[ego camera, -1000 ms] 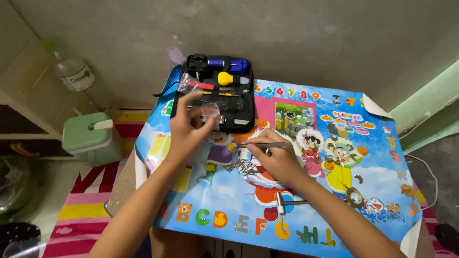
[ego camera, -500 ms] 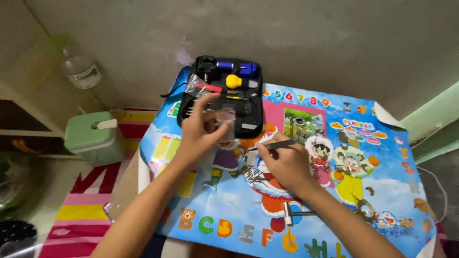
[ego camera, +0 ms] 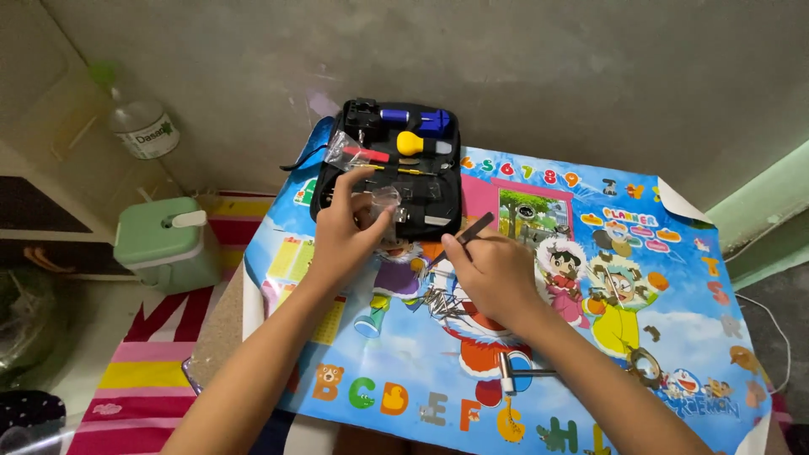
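Landmark: the black tool case [ego camera: 396,181], lying open at the far edge of a colourful cartoon poster [ego camera: 539,337] that covers the table.
Left hand [ego camera: 345,236]: just in front of the case's near left corner, fingers pinched shut on a small clear plastic bag [ego camera: 381,202] held over the case's front edge.
Right hand [ego camera: 493,274]: in front of the case's near right corner, fingers closed around dark tweezers [ego camera: 468,232] whose tips point up toward the case.
Small metal parts [ego camera: 440,302]: a loose heap on the poster, in front of the case, under the right hand's thumb side.
Inside the case: a yellow round-headed tool [ego camera: 410,143] and a blue tool [ego camera: 421,118] near its far edge.
Small hammer [ego camera: 516,373]: on the poster, well in front of the case.
Left of the case: a green lidded container [ego camera: 164,244] on the floor, a clear bottle [ego camera: 143,126] behind it.
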